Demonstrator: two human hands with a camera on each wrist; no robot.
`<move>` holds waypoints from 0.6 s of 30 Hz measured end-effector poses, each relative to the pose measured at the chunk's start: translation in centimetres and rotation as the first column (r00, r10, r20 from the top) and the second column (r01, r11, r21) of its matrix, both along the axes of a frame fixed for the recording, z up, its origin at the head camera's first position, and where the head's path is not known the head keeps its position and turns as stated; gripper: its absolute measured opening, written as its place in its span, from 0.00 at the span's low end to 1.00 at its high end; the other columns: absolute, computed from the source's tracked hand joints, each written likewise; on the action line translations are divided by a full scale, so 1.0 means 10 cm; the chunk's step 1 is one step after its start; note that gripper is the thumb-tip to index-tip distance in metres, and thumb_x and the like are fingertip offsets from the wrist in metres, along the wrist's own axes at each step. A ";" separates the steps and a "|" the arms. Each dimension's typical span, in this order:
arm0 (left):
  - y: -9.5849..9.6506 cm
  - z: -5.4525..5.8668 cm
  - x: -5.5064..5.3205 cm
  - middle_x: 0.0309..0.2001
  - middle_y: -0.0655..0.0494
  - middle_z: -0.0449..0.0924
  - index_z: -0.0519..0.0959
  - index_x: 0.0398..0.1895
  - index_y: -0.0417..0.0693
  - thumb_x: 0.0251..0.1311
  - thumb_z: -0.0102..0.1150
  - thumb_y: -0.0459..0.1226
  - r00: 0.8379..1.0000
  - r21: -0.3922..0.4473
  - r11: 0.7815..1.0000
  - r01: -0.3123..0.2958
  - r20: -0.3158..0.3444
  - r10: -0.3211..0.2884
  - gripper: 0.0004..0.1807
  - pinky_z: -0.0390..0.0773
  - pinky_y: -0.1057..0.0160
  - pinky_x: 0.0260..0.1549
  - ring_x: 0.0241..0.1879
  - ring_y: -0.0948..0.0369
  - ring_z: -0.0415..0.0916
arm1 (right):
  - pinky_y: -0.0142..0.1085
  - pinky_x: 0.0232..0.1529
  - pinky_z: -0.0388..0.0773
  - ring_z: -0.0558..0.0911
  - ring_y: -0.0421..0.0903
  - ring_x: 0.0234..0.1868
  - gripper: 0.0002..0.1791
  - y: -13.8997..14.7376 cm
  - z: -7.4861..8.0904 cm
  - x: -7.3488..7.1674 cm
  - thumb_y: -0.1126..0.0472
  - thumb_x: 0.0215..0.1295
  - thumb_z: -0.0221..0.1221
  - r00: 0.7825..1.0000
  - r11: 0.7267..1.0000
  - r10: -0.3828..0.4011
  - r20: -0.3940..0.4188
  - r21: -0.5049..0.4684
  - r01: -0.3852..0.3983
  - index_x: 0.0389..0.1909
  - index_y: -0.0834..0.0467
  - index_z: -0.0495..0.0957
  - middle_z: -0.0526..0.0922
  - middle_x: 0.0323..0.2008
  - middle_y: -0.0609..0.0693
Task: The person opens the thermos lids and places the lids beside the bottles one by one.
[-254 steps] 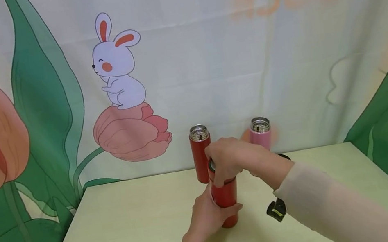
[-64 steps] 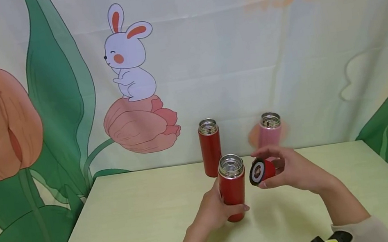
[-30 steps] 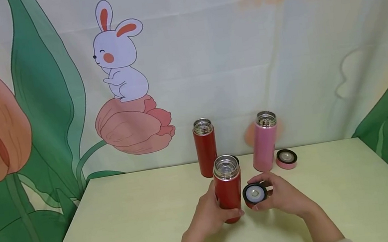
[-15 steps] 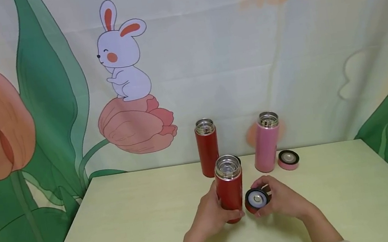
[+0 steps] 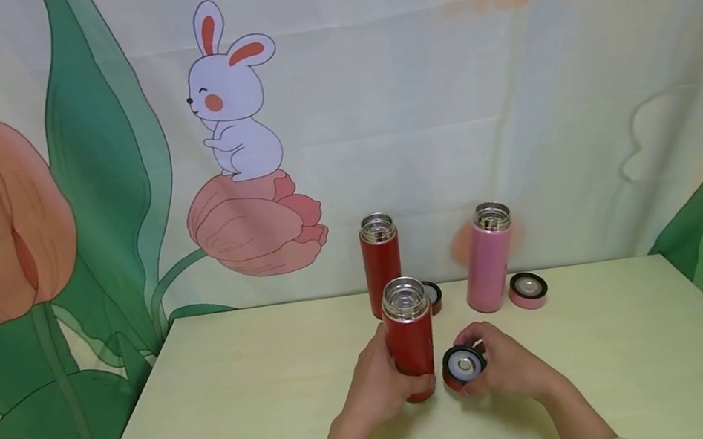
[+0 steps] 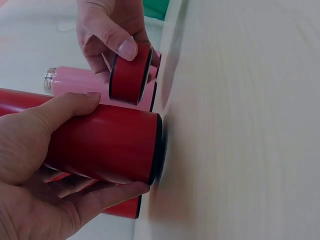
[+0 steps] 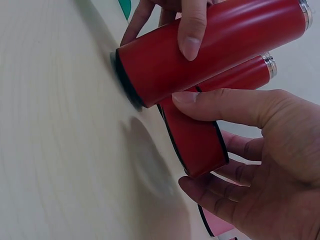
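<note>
My left hand [image 5: 375,385] grips a red thermos bottle [image 5: 412,350] low on its body, thumb across the front. The bottle is uncapped, its steel mouth facing up. To its right, my right hand [image 5: 509,362] pinches a red lid [image 5: 464,366] between thumb and fingers, underside up, with a black rim and pale inner disc. In the right wrist view the lid [image 7: 195,140] is low over the tabletop, its shadow beside it; whether it touches is unclear. Behind stands another uncapped red thermos [image 5: 381,260], partly hidden by the held one.
A pink thermos [image 5: 489,267], uncapped, stands at the table's back edge. Its pink lid [image 5: 528,292] lies upturned to the right. Another red lid [image 5: 435,298] sits behind the held bottle, partly covered. A printed cloth [image 5: 361,98] hangs behind the pale table [image 5: 248,399].
First my right hand was on the lid atop the red bottle. The lid came off, moved right, then went down near the tabletop, underside turned up. My left hand kept its grip.
</note>
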State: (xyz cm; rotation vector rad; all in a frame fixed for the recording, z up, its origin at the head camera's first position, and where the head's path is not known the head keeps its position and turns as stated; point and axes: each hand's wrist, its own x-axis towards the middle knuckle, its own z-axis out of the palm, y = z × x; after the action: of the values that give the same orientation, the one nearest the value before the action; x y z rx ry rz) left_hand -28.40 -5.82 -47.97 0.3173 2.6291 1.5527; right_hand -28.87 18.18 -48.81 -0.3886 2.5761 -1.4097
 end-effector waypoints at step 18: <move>-0.52 0.11 -0.17 0.59 0.50 0.82 0.67 0.66 0.50 0.48 0.81 0.39 0.996 -0.052 0.996 -0.077 -0.047 0.075 0.42 0.80 0.46 0.61 0.59 0.51 0.80 | 0.41 0.54 0.75 0.77 0.44 0.48 0.38 -0.53 -0.04 -0.14 0.61 0.34 0.84 0.989 0.995 -0.085 -0.118 0.049 0.092 0.50 0.57 0.78 0.78 0.47 0.51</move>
State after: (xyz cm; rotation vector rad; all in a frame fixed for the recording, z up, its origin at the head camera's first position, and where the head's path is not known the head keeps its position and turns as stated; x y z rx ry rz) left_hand -30.09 -11.03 -46.85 0.2539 2.7425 1.5100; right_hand -30.27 12.83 -49.20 -0.3628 2.7503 -1.3810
